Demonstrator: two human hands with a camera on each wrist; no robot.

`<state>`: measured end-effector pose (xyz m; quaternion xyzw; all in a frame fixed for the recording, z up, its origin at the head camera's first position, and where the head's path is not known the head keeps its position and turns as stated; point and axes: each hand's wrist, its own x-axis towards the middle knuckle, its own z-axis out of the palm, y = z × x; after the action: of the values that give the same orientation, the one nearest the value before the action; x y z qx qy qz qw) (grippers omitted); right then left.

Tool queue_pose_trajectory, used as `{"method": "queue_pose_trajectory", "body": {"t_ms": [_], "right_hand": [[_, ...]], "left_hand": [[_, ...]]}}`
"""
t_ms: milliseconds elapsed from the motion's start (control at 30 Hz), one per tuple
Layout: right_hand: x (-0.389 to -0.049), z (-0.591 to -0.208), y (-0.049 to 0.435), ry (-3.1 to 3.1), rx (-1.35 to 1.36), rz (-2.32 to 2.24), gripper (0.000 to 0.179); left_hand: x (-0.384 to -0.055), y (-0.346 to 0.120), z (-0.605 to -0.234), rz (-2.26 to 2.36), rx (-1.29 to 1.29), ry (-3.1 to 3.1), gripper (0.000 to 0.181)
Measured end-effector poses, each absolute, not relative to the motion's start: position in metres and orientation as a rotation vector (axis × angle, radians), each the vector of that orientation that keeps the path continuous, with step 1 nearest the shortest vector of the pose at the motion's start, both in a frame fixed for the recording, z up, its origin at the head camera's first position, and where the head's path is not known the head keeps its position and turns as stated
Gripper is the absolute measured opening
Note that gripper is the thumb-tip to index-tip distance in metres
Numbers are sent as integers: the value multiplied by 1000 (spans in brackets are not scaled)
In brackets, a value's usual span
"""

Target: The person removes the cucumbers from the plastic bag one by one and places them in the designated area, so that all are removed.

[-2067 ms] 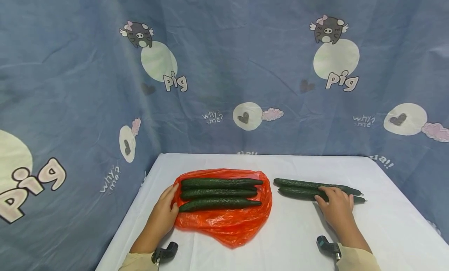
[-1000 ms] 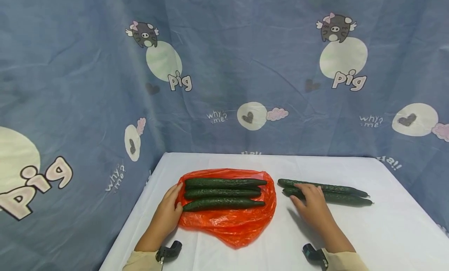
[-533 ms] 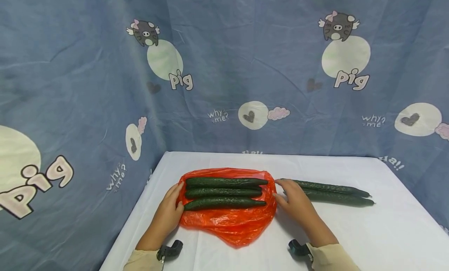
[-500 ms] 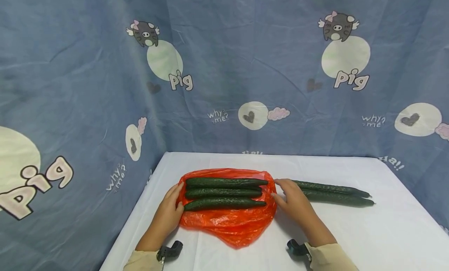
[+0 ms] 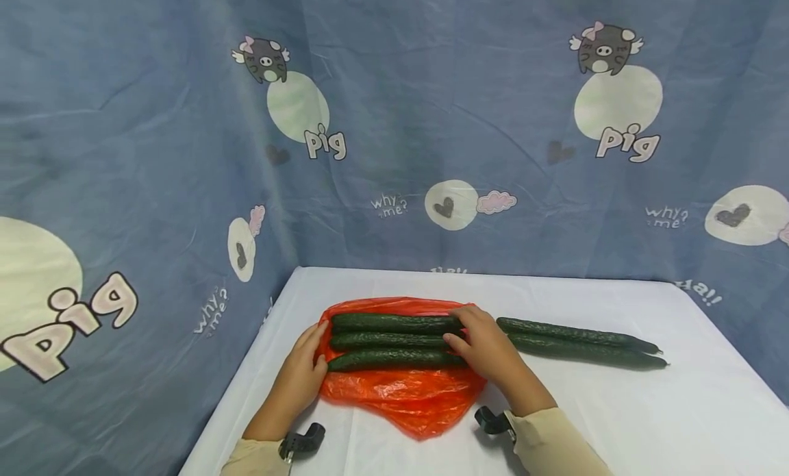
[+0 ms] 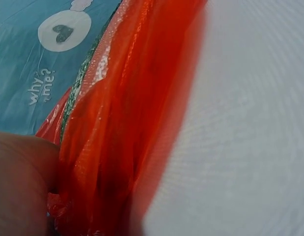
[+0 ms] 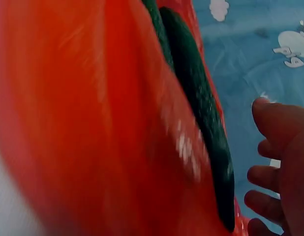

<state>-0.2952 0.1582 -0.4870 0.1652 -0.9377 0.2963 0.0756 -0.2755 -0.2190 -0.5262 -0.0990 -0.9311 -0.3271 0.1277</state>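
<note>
Three dark green cucumbers [image 5: 394,357] lie side by side on a thin red plastic bag [image 5: 419,407] on the white-covered table. At the bag's left edge, my left hand [image 5: 292,380] holds the plastic, thumb near the lowest cucumber's end. The left wrist view has the thumb [image 6: 24,177] against the crumpled film. Over the cucumbers' right ends hovers my right hand [image 5: 490,346], partly hiding them. Its fingers [image 7: 262,177] are apart and loosely bent in the right wrist view, with nothing between them and the thumb.
Two more cucumbers [image 5: 585,349] lie together right of the bag, their left ends close to my right hand. A blue printed cloth [image 5: 382,161] hangs behind and left of the table [image 5: 616,421].
My right hand has left the two cucumbers on the right and moved left, across the bag's right edge, over the three cucumbers. My left hand stays at the bag's edge.
</note>
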Motion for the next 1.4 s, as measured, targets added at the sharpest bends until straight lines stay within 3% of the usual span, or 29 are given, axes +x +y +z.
{"method": "queue_pose_trajectory", "body": {"t_ms": [933,1400], "right_hand": [[-324,-485,105,-2925,572,797,54],[-327,-488,77,-2964,474,700,50]], "left_hand": [[-277,-218,-527,-925,-325,-2668,70],[-276,-219,-524,-939,-311,-2697,70]]}}
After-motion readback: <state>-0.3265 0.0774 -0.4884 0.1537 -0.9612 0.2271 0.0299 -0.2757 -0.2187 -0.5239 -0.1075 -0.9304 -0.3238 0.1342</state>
